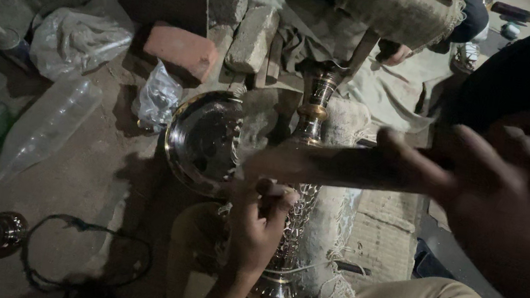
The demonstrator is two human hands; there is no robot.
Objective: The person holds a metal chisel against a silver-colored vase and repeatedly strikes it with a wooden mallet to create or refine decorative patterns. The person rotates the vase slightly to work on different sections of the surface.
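Engraved brass vase (298,197) lying across the lap, foot toward the camera.
Left hand (258,222) curled against its body, fingers pinching a small tool too dim to make out. Right hand (518,203) close to the lens, gripping a dark wooden stick (326,166). Round metal tray (204,139) just left; plastic bottle (41,131) and red brick (181,51) farther left on the floor.

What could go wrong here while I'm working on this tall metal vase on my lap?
1. The left hand presses a small tool to the engraved vase, fingers close to the tip; a slip might nick them or scratch the metal.
2. The right hand swings a wooden stick low over that hand, so a missed blow could hit it.
3. Light is dim.
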